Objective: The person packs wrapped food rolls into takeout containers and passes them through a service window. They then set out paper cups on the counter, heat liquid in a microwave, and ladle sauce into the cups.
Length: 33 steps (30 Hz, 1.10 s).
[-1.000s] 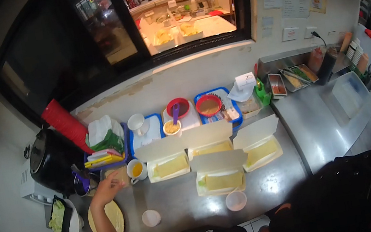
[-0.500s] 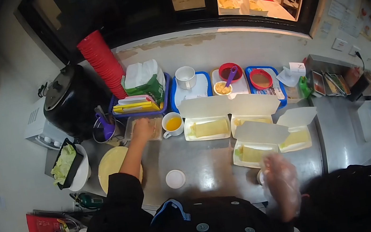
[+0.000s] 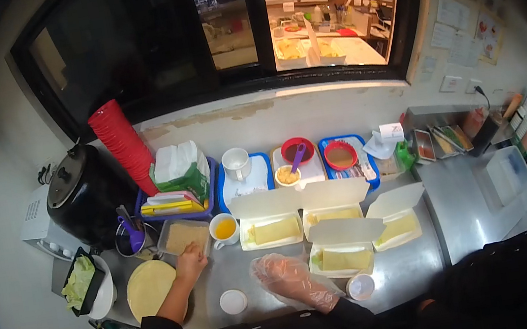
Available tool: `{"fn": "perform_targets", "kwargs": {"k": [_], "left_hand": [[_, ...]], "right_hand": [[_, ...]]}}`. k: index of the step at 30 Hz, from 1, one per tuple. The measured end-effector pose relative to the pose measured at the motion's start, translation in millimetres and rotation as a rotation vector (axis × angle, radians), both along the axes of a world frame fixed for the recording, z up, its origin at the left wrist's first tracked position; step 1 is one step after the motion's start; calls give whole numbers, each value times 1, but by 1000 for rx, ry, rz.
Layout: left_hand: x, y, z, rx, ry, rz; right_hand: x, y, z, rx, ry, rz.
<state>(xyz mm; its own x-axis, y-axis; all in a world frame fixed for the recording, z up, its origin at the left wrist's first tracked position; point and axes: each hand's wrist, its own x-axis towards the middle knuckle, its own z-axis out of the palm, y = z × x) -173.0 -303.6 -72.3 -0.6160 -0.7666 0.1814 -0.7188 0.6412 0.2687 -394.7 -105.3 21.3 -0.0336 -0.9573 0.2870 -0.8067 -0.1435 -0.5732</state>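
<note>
My bare left hand (image 3: pixel 190 264) is at the front edge of a clear plastic tub (image 3: pixel 177 235) of light brown crumbs. Its fingers are bunched together, and anything in them is hidden. My right hand (image 3: pixel 285 275), in a clear plastic glove, is over the middle of the steel counter, pointing left. Its fingers blur inside the glove. Near it are a white round lid (image 3: pixel 233 302) and a small white cup (image 3: pixel 361 287). A white mug of yellow liquid (image 3: pixel 225 228) stands beside the tub. Open white boxes (image 3: pixel 272 241) hold pale yellow rolls with some green.
To the left are a round yellow board (image 3: pixel 153 291), lettuce (image 3: pixel 81 281) in a black tray and a black pot (image 3: pixel 81 198). Along the back stand red stacked cups (image 3: pixel 119 145), an empty mug (image 3: pixel 236 163), red bowls (image 3: pixel 341 155) and a purple spoon (image 3: pixel 299 154).
My right hand has moved left from over the small cup, which now stands uncovered. My left hand has drawn back from inside the tub to its front edge. The view has tilted up.
</note>
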Motion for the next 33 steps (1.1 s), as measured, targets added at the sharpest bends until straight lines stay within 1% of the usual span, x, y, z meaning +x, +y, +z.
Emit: {"fn": "perform_targets", "kwargs": {"k": [2,4,5,6,7,8,10,12,13,14,15,16,17,18,19,20,21,22,23,25,26,27,28,29,30,31,33], "left_hand": [[10,9,-3,21,-51,-18],[16,16,0,-30,-79,-39],[22,23,2,-16,-94,-20],[24,29,5,-18,-79,-57],[21,32,7,-28,-57,-102],[18,38,5,-31,-60,-102],[11,54,-3,-103,-121,-118],[-2,77,1,-66,-136,-118],[-9,86,2,-80,-135,-132],[-15,96,1,-61,-110,-142],[-23,104,3,-41,-83,-152],[-33,110,6,-49,-82,-165],[-42,119,8,8,-118,-166],[-52,126,11,68,-149,-164],[-63,132,14,65,-133,-173],[-73,137,17,125,-144,-131],[-81,140,22,181,-156,-89],[-84,142,29,175,-140,-94],[-85,143,36,169,-128,-130],[-84,140,34,157,-100,-172],[-79,139,25,29,0,-240],[-76,136,21,-101,97,-306],[-73,131,20,-111,107,-312],[-71,126,20,5,82,-363],[-71,123,22,120,57,-410],[-73,120,26,112,65,-409],[-73,114,39,304,-56,-341]], "right_hand": [[-8,4,-19,-4,-12,-5],[-12,11,-28,-43,-15,-44],[-14,16,-25,-30,-31,-24],[-18,18,-17,9,-26,-41],[-22,19,-13,40,-14,-65],[-23,22,-14,9,-42,-96],[-22,22,-19,-2,-28,-102],[-22,22,-23,-17,-12,-118],[-20,20,-25,-13,42,-75],[-17,19,-28,-5,94,-33],[-15,17,-37,-12,95,-48],[-11,13,-50,-42,41,-29],[-8,11,-60,-69,-12,-8],[-5,12,-63,-162,-49,-37],[-2,10,-74,-163,-32,-44],[1,7,-90,-129,-28,4],[0,5,-90,-96,-25,52],[0,10,-91,-53,-71,68],[-1,11,-95,-58,-54,64],[-2,12,-103,-141,-22,161],[-2,16,-91,-25,33,175],[-3,17,-85,-32,47,168],[-2,19,-81,-8,58,171],[-1,20,-82,16,68,175],[-1,12,-89,-45,94,235],[-1,8,-97,-50,104,236],[2,2,-99,-35,-148,233]]}}
